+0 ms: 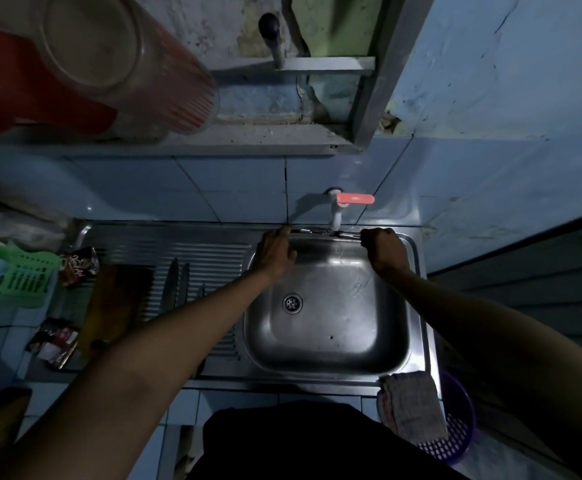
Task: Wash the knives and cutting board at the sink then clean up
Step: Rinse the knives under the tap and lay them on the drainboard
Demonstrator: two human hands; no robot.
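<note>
Both hands reach to the far rim of the steel sink (417,306). My left hand (277,252) lies with straight fingers on the back left corner of the basin. My right hand (384,251) is curled at the back rim below the white tap with a red lever (350,200); something thin and metallic lies along the rim between the hands, and I cannot tell whether the right hand grips it. Knives (175,282) lie on the ribbed drainboard to the left. A wooden cutting board (116,306) rests beside them.
A green plastic rack (19,275) and snack packets (79,266) sit at the far left. A folded cloth (410,407) hangs at the sink's front right corner over a purple basket (455,431). A shelf with a red jug (40,71) hangs overhead.
</note>
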